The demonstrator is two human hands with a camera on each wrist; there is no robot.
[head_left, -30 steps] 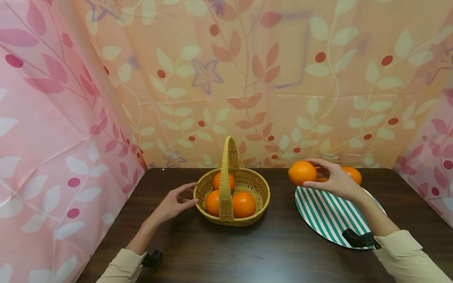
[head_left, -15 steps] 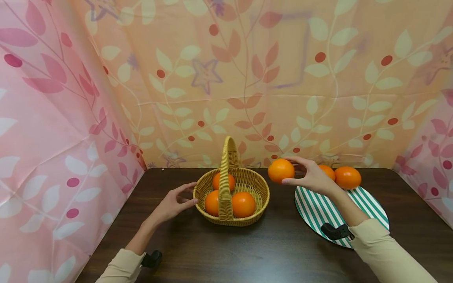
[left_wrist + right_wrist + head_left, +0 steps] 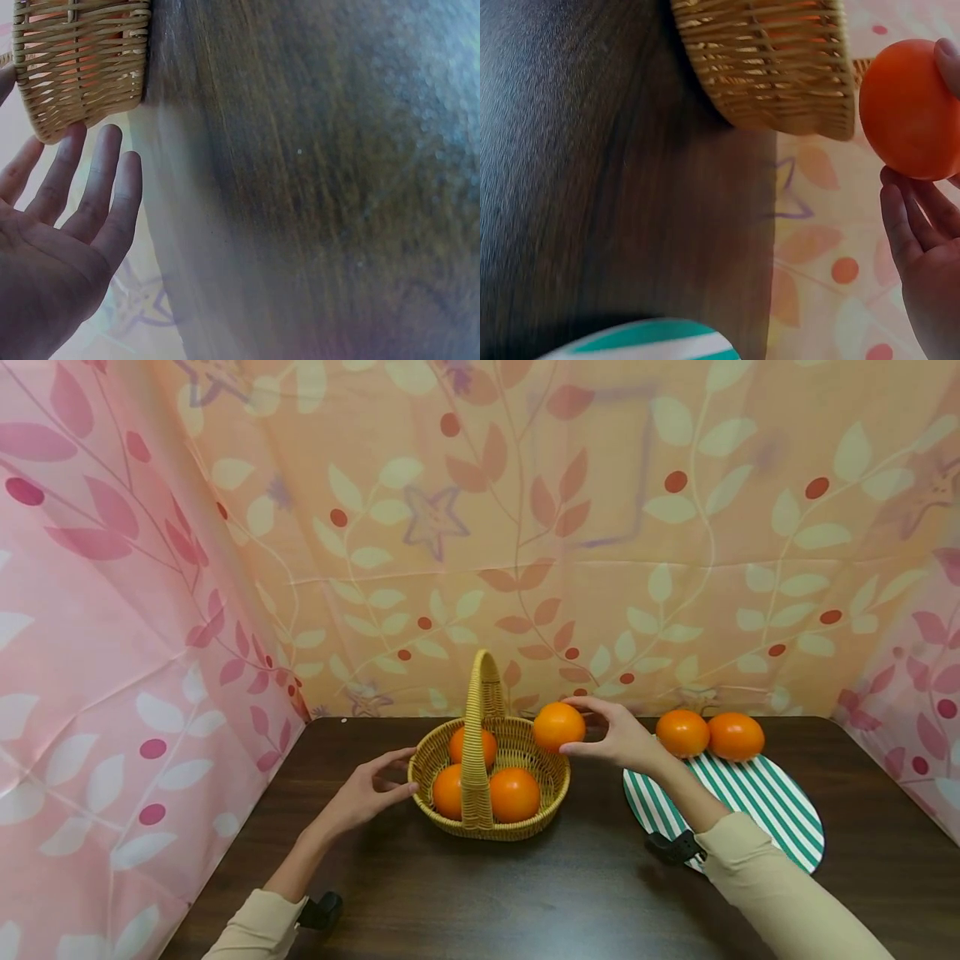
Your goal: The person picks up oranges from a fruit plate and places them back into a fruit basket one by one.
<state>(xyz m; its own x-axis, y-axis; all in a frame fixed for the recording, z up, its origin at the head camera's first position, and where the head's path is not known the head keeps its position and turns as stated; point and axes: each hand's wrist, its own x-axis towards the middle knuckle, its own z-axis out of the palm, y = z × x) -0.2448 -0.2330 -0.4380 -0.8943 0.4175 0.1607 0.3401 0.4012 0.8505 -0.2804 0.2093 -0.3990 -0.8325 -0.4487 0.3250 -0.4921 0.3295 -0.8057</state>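
My right hand [image 3: 618, 739] pinches an orange [image 3: 559, 727] between thumb and fingertips. It holds this fruit at the right rim of the yellow wicker basket [image 3: 555, 768]. In the right wrist view the held orange [image 3: 907, 109] is beside the basket wall [image 3: 772, 71], just past its rim. Three more oranges, one of them at the front right [image 3: 514, 795], lie inside the basket, partly behind its tall handle. At the basket's left side, my left hand [image 3: 367, 793] touches the rim with fingers extended; the left wrist view shows the fingertips against the wicker [image 3: 82, 67].
On the right, a green-and-white striped oval placemat [image 3: 772, 810] lies on the dark wooden table [image 3: 480, 902]. Two oranges, a left one [image 3: 682, 733] and a right one [image 3: 737, 737], sit at its far edge. A leaf-patterned curtain [image 3: 480, 527] stands behind the table and along both sides.
My right hand has carried the orange leftward from above the placemat to the basket's right rim. The left hand has stayed at the basket.
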